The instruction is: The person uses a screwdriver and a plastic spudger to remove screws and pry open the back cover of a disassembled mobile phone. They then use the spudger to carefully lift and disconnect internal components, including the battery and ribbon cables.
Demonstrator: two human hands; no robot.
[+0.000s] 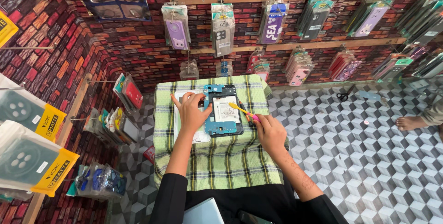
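Now, over on the left, many phone cases in clear bags (27, 159) hang on a wall that looks like red brick. More phone cases (221, 27) hang on wooden rails along the back wall.

Next comes a small table with a green checked cloth (217, 159) on it. A white tray (201, 136) lies on the cloth, and an opened phone (223, 109) lies partly on the tray, with its blue insides and a white battery facing up.

The left hand (190, 111) rests flat on the left edge of the phone. Its fingers are spread a little and press down, so the phone does not slide.

The right hand (270, 131) is just to the right of the phone. Its fingers pinch the pink end of a thin yellow prying tool (242, 110). The yellow tip lies over the battery, near its right side.

To do this well, I think the left hand should hold the phone firmly, and the tool should go in low and gentle. A hard push could slip or bend the soft battery.

Farther right, black scissors (342, 95) lie on the patterned floor (369, 159). At the far right edge, another person's bare foot (410, 123) shows.
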